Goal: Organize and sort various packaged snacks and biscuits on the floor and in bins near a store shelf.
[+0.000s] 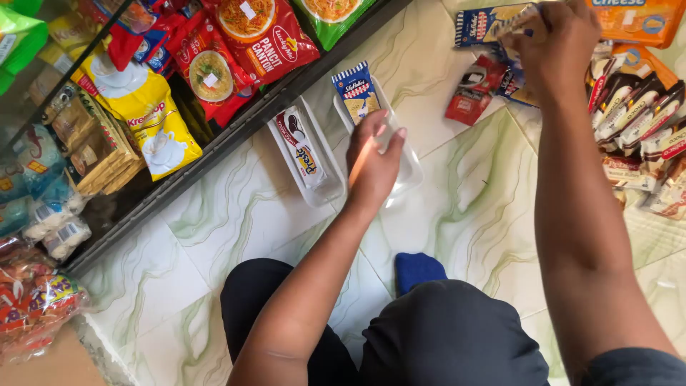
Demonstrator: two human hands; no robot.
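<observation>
My left hand (pixel 374 159) rests flat on a clear plastic tray (pixel 409 170) on the marble floor, just below a blue and white cracker packet (pixel 357 91) lying in that tray. A second clear tray (pixel 294 169) to its left holds a white snack packet (pixel 303 147). My right hand (pixel 554 39) reaches to the far right and grips a blue cracker packet (pixel 486 24) from a pile of packets. A red sachet (pixel 471 90) lies on the floor between the two hands.
A dark shelf edge (pixel 236 132) runs diagonally at left, with noodle packs (pixel 261 32), a yellow creamer bag (pixel 146 107) and other packets behind it. Many sachets (pixel 639 121) and an orange pack (pixel 636 18) are heaped at right. My knees (pixel 429 329) are at bottom.
</observation>
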